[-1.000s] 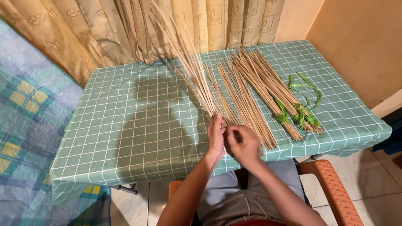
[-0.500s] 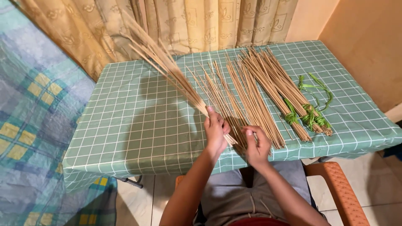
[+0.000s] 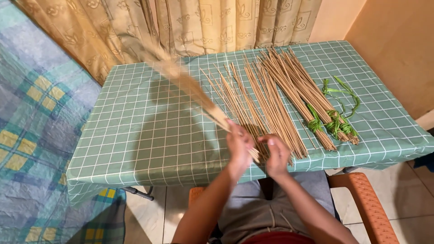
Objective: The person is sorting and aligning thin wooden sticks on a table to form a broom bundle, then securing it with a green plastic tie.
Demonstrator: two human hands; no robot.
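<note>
My left hand (image 3: 239, 145) grips the butt end of a bundle of thin tan sticks (image 3: 190, 88) that slants up and to the left above the table, blurred by motion. My right hand (image 3: 276, 154) is right beside it at the table's near edge, fingers curled at the ends of the loose sticks (image 3: 253, 97) lying on the cloth; whether it pinches any I cannot tell. To the right lie two bundles of sticks (image 3: 303, 92) tied near their ends with green leaf strips (image 3: 334, 122).
A table under a green checked cloth (image 3: 135, 135) stands against beige curtains (image 3: 181, 27). A blue and yellow checked fabric (image 3: 31, 117) lies to the left. An orange chair (image 3: 366, 203) is under me, and a tan wall (image 3: 398, 45) on the right.
The held bundle has swung from upright toward the left and lower. Both hands have stayed close together at the table's near edge.
</note>
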